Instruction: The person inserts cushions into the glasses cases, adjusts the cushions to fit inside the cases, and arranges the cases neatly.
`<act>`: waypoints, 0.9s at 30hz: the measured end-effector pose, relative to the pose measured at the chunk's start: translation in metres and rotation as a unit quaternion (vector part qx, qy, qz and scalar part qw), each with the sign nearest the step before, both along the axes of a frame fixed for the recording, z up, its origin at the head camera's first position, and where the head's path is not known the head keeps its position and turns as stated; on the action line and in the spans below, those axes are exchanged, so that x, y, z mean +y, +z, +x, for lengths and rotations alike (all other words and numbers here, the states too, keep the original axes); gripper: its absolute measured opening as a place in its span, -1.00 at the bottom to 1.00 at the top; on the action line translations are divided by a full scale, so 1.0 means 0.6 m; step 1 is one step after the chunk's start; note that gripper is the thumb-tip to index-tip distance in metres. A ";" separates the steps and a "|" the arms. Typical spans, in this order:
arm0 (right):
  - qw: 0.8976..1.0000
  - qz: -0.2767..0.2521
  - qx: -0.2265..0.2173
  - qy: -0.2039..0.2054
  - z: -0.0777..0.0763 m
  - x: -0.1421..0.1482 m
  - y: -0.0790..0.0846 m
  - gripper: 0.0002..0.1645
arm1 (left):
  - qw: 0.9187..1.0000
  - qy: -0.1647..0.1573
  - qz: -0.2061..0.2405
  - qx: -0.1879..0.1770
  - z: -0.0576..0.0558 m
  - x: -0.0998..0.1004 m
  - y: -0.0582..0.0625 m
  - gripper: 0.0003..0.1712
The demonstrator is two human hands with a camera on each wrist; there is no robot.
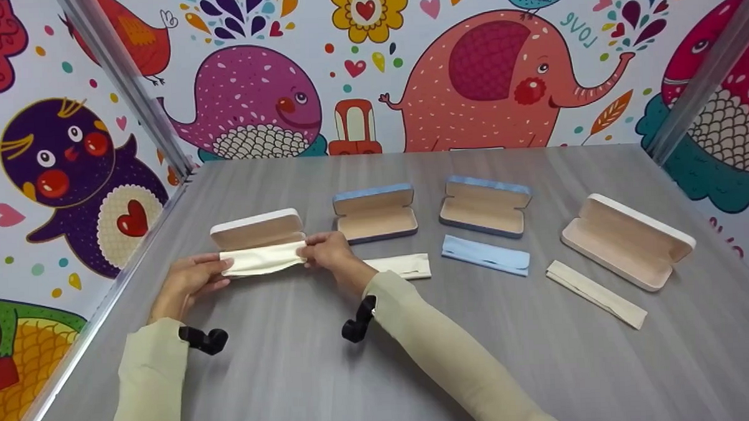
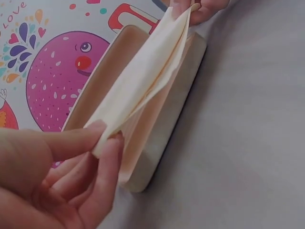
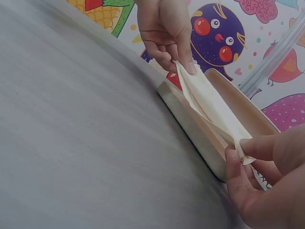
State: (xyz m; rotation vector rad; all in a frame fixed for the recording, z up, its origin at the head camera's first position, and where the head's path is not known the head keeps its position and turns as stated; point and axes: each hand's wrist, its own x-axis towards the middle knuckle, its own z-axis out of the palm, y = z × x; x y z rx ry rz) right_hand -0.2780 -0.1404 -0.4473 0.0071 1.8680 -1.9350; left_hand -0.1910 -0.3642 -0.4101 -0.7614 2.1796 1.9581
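Note:
A folded cream cloth [image 1: 263,259] is stretched between both hands, over an open white glasses case [image 1: 257,228] at the left. My left hand [image 1: 193,280] pinches the cloth's left end between thumb and fingers. At the other end, my right hand [image 1: 333,254] pinches it the same way. In the left wrist view the cloth [image 2: 143,71] sags a little, its fold line facing the case's front wall [image 2: 167,129]. The right wrist view shows the cloth [image 3: 209,102] above the case's tan lining, which it partly hides.
Two blue open cases [image 1: 376,212] [image 1: 485,206] and another white case [image 1: 628,242] stand in a row to the right. Before them lie a cream folded cloth [image 1: 414,266], a blue one [image 1: 485,255] and a beige one [image 1: 595,294]. A patterned wall [image 1: 357,61] borders the grey table [image 1: 280,376].

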 end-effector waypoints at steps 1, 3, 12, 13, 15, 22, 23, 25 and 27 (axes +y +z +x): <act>1.000 0.002 0.001 -0.005 -0.001 -0.003 0.001 -0.73 | 1.000 0.002 -0.003 -0.001 -0.002 -0.001 0.000 -0.22; 1.000 0.009 0.004 -0.016 -0.004 -0.009 0.002 -0.76 | 1.000 0.011 -0.006 -0.002 -0.006 -0.003 0.000 -0.22; 0.996 0.065 0.042 -0.054 -0.009 -0.034 -0.002 -0.90 | 0.994 0.075 -0.075 -0.010 -0.021 -0.006 -0.012 -0.38; 0.995 0.073 0.046 -0.054 -0.009 -0.036 -0.002 -0.91 | 0.993 0.078 -0.090 -0.013 -0.022 -0.006 -0.015 -0.40; 0.994 0.083 0.050 -0.053 -0.009 -0.038 -0.004 -0.93 | 0.990 0.080 -0.112 -0.017 -0.021 -0.006 -0.017 -0.42; 0.988 0.119 0.092 -0.039 -0.011 -0.039 -0.009 -0.95 | 0.988 0.082 -0.128 -0.013 -0.020 -0.009 -0.024 -0.46; 0.986 0.122 0.102 -0.039 -0.012 -0.039 -0.010 -0.95 | 0.988 0.082 -0.132 -0.011 -0.020 -0.008 -0.025 -0.47; 0.981 0.137 0.133 -0.043 -0.013 -0.037 -0.011 -0.95 | 0.986 0.084 -0.143 -0.010 -0.020 -0.006 -0.027 -0.49; 0.973 0.156 0.164 -0.050 -0.013 -0.034 -0.014 -0.95 | 0.984 0.090 -0.154 -0.011 -0.022 -0.004 -0.030 -0.52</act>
